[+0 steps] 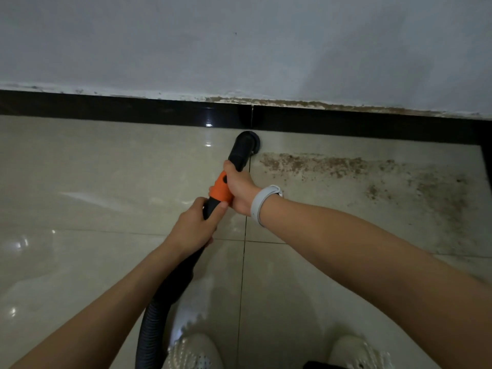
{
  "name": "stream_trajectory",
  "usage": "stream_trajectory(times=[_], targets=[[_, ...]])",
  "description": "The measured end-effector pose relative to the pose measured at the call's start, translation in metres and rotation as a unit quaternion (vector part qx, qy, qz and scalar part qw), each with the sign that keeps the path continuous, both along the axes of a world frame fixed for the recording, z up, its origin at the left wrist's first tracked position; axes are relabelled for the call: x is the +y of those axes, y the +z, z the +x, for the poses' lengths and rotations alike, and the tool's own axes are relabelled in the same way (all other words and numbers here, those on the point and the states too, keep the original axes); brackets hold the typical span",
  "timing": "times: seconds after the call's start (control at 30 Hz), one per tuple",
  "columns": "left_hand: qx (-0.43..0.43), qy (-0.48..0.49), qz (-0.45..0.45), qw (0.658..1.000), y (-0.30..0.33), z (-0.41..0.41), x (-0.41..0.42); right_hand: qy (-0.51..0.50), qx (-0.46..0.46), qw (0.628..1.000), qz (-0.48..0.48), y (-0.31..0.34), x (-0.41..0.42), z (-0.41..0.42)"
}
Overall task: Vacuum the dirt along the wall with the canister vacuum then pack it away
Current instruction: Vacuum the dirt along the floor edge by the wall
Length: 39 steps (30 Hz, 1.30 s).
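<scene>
The black round brush nozzle [247, 141] of the canister vacuum rests on the glossy beige tiled floor [106, 169], just beside the black glossy skirting strip [133, 110] at the foot of the grey-white painted wall [239, 43]. The band of brown scattered dirt [332, 165] lies to the right of the nozzle and runs parallel to the skirting, its long axis pointing towards the right edge of the view; its near end is just beside the nozzle, and it thins into sparser specks [426, 190] further right. The coming move therefore appears to be a sideways sweep to the right along that axis. The right hand [239, 189] is the nearer hand to the nozzle; it is wrapped closed around the orange plastic collar [220, 191] and the base of the black tube, and its wrist carries a pale grey wristband [262, 203]. The left hand [195, 226] is closed around the black handle section just behind the collar, thumb laid along it. The black ribbed flexible hose [151, 334] trails back and down past the left white shoe [191, 352]; the right white shoe [354, 351] stands well apart from the dirt. Nothing lies between the nozzle and the dirt. The hose at the left foot is judged the only snag risk. The canister body is not in view.
</scene>
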<state>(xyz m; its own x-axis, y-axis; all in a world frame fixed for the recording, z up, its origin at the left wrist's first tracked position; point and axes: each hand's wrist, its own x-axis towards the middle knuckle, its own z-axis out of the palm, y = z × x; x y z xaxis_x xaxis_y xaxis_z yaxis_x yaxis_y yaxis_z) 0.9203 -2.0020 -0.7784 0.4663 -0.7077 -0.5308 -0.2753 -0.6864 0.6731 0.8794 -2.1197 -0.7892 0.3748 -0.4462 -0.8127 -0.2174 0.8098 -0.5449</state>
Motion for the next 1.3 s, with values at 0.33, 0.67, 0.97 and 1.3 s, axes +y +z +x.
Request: stream_trajectory(times=[0.33,0.67,0.97,1.3], targets=[[0.092,-0.075,0.036,0.992,0.0,-0.01,0.035,0.1,0.092,0.991,-0.02,-0.003,0.039,-0.033],[0.164,-0.158,0.068,0.971,0.004,-0.006,0.063,0.08,0.128,0.988,0.024,-0.006,0.078,-0.059],[0.181,-0.193,0.069,0.962,0.001,-0.012,0.06,0.052,0.144,0.988,0.018,-0.004,0.079,-0.076],[-0.039,0.008,-0.005,0.999,-0.009,0.006,0.021,0.046,0.087,0.993,-0.061,-0.002,0.021,0.008]])
